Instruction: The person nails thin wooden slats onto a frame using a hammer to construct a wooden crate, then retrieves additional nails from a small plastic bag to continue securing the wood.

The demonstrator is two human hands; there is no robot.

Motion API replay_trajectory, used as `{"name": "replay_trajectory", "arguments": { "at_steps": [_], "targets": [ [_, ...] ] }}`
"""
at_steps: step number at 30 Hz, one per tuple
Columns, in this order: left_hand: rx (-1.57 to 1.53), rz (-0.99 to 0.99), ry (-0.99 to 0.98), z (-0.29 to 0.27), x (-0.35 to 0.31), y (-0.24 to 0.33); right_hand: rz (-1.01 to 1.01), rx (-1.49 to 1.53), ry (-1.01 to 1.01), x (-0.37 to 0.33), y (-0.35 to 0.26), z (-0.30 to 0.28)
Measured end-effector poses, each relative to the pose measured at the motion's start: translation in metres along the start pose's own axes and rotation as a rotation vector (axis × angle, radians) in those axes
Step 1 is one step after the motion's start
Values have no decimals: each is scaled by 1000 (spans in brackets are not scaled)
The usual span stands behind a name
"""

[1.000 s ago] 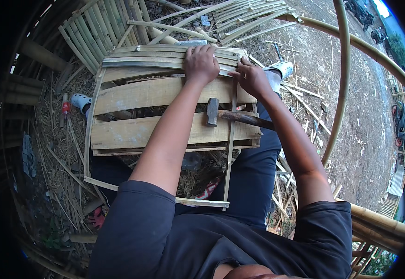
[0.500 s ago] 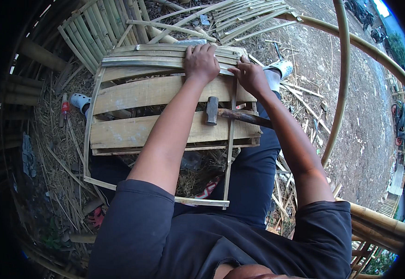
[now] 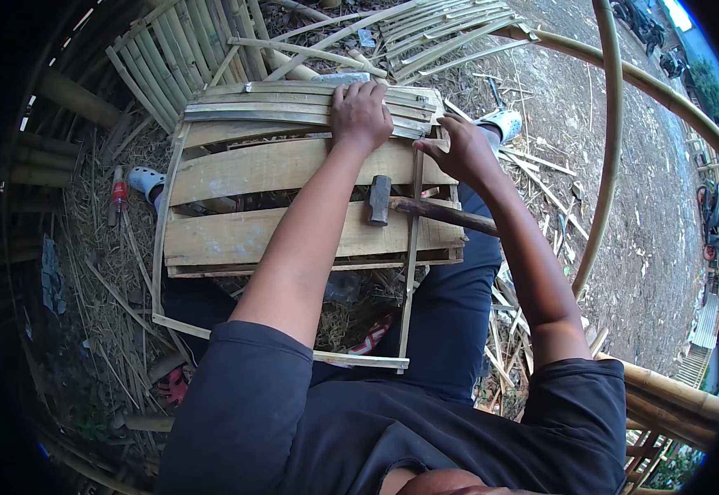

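Observation:
Several pale bamboo slats (image 3: 252,110) lie side by side across the far end of a low wooden slat bench (image 3: 252,171). My left hand (image 3: 363,118) rests over them, fingers curled down and holding them. At their right ends is my right hand (image 3: 465,150), its thumb and forefinger apart, beside the upper end of a thin bamboo side strip (image 3: 411,272). That strip belongs to a rectangular bamboo frame running down toward my lap. A hammer (image 3: 379,200) with a dark steel head and wooden handle lies on the bench, its handle across the side strip.
Finished slatted bamboo panels (image 3: 450,37) lie beyond the bench. A curved bamboo pole (image 3: 611,148) rises at the right. Near my left foot is a bottle with a red label (image 3: 119,191). Bamboo scraps (image 3: 120,293) litter the ground around my legs.
My right hand has drawn slightly right and toward me, off the slat ends, and its thumb and forefinger have parted. My left hand stays on the slats.

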State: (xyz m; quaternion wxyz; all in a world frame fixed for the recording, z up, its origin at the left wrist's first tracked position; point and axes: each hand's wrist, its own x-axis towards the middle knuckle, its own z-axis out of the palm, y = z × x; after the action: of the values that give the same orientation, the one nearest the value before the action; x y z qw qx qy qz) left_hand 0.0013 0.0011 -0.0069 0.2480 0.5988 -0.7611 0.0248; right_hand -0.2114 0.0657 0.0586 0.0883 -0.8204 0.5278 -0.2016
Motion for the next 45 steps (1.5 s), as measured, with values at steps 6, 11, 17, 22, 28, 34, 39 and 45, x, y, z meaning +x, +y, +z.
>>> {"name": "replay_trajectory", "arguments": {
  "at_steps": [6,11,17,22,28,34,39,45],
  "targets": [
    [-40,59,114,-1,2,1,268,-179,-626,-84,-34,-54],
    [-10,5,-3,-6,3,4,254,7,-343,-138,-31,-21],
    [-27,5,11,-2,4,5,573,665,-176,-148,-27,-15],
    [-60,38,85,1,3,0,666,515,-100,-127,-20,-39],
    [-44,39,97,3,2,2,484,482,79,-119,-16,-31],
    [-21,-10,-10,-5,2,4,797,493,-199,-106,-32,-41],
    [-1,6,39,-4,1,6,646,357,-79,-108,-16,-43],
    [-10,-10,-20,-10,4,4,403,289,114,-108,-26,-54]
  ]
}}
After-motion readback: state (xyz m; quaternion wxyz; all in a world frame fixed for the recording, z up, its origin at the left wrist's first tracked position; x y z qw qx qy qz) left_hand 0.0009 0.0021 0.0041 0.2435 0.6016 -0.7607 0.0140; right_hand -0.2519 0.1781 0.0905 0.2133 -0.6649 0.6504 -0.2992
